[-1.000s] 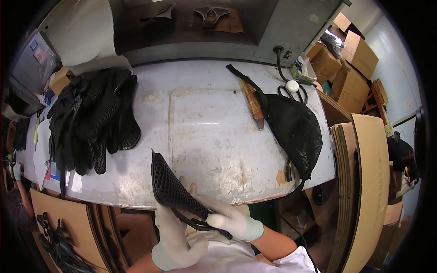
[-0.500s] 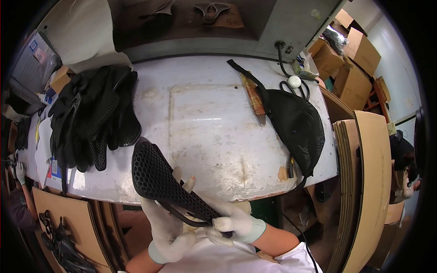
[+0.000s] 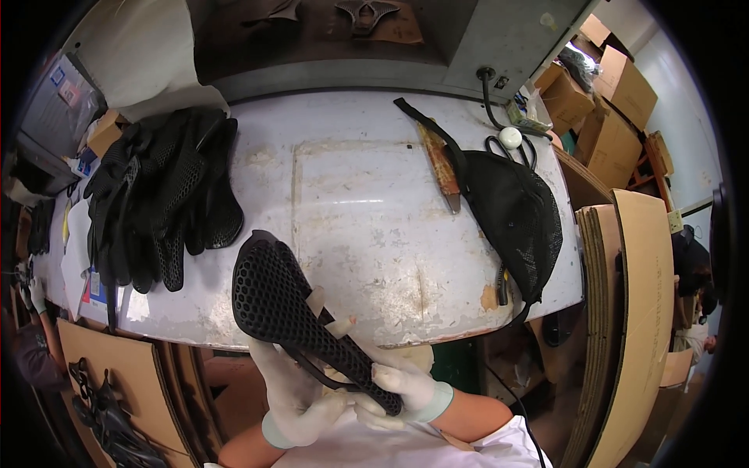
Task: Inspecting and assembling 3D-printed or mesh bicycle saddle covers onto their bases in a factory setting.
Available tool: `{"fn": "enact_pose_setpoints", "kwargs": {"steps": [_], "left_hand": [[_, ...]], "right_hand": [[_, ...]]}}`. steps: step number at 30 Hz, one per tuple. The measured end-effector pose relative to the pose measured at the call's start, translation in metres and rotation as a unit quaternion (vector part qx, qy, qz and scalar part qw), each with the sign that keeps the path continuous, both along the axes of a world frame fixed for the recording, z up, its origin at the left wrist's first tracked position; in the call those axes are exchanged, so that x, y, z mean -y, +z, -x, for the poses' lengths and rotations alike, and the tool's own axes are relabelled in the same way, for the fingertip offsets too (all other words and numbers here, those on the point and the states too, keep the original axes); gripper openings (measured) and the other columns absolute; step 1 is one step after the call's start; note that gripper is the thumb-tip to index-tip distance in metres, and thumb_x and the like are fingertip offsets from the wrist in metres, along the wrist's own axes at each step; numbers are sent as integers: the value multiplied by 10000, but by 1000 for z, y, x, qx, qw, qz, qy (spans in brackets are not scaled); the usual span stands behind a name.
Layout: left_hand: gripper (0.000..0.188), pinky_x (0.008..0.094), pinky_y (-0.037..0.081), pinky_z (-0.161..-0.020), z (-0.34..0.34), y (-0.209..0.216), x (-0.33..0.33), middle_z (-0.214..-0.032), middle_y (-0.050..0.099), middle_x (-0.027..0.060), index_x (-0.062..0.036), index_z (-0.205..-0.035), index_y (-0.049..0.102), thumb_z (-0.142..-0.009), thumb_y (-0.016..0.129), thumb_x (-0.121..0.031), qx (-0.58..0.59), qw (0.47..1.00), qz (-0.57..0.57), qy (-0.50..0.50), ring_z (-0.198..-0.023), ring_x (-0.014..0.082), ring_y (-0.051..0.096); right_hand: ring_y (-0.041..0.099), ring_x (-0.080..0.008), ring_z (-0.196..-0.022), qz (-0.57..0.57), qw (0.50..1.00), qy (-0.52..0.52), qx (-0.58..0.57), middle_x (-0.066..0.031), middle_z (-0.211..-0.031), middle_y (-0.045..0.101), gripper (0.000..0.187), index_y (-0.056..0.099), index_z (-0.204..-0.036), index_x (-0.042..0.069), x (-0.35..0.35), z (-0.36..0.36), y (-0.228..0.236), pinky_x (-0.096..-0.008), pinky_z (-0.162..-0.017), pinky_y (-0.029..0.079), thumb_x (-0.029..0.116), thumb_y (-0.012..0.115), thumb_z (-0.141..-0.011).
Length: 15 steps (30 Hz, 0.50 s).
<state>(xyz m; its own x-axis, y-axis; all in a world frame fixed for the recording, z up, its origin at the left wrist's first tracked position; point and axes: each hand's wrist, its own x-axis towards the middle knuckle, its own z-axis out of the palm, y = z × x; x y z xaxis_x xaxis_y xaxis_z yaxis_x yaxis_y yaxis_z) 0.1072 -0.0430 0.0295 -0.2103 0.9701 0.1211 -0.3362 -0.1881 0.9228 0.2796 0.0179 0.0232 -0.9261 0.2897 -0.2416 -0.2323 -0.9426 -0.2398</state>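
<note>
A black bicycle saddle [image 3: 273, 292] with a honeycomb lattice top is held over the table's near edge, its wide end up and left, its narrow nose down and right. My left hand [image 3: 290, 390], in a white glove, supports it from beneath; some fingertips show through or past its middle. My right hand [image 3: 402, 386], also gloved in white, is closed round the nose with the thumb on top. Curved dark rails show under the saddle. To the left on the table [image 3: 351, 249] lies a pile of similar black saddles [image 3: 164, 195].
A black mesh pouch with a strap [image 3: 511, 214] and a rusty-handled blade [image 3: 443, 171] lie on the table's right. A grey cabinet [image 3: 328, 78] stands at the back. Cardboard sheets [image 3: 644, 312] lean at the right. Another person's gloved hand [image 3: 37, 296] shows far left.
The saddle has rolled slightly in my hands, so its lattice top shows more and its rails less. Both hands stay on it.
</note>
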Motion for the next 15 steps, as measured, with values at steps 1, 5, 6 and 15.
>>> {"fn": "enact_pose_setpoints", "kwargs": {"steps": [1, 5, 6, 15], "left_hand": [[1264, 482, 505, -1115, -2, 1, -1, -1670, 242, 308, -292, -1662, -182, -846, 766, -108, -8, 1000, 17, 11, -1412, 382, 525], [1235, 412, 617, -943, -4, 2, -6, -1576, 366, 354, -251, -1647, -144, -858, 789, -69, -62, 995, 53, 49, -1132, 321, 725], [1235, 412, 617, -943, -6, 5, -7, -1576, 366, 354, -251, -1647, -144, -858, 789, -69, -68, 995, 53, 53, -1132, 321, 725], [1098, 384, 646, -795, -5, -6, 0, -1506, 438, 347, -189, -1646, -69, -880, 707, -64, -93, 992, 16, 83, -833, 307, 775]], "right_hand": [[418, -123, -350, -36, 999, 0, 27, -65, -639, 518, 900, 214, -1643, 64, 1, 1, 2, -255, -385, 362, 535, 634, -1000], [440, -136, -381, -140, 987, -6, 80, -63, -800, 555, 848, 210, -1646, 54, 4, 4, 13, -264, -394, 380, 525, 579, -1045], [460, -134, -404, -177, 978, -31, 109, -62, -990, 616, 795, 219, -1645, 32, 7, 4, 13, -265, -390, 388, 479, 546, -1075], [500, -98, -472, -145, 987, -30, 69, -73, -896, 616, 815, 201, -1647, -15, 17, 6, -2, -245, -422, 390, 454, 544, -1075]]}}
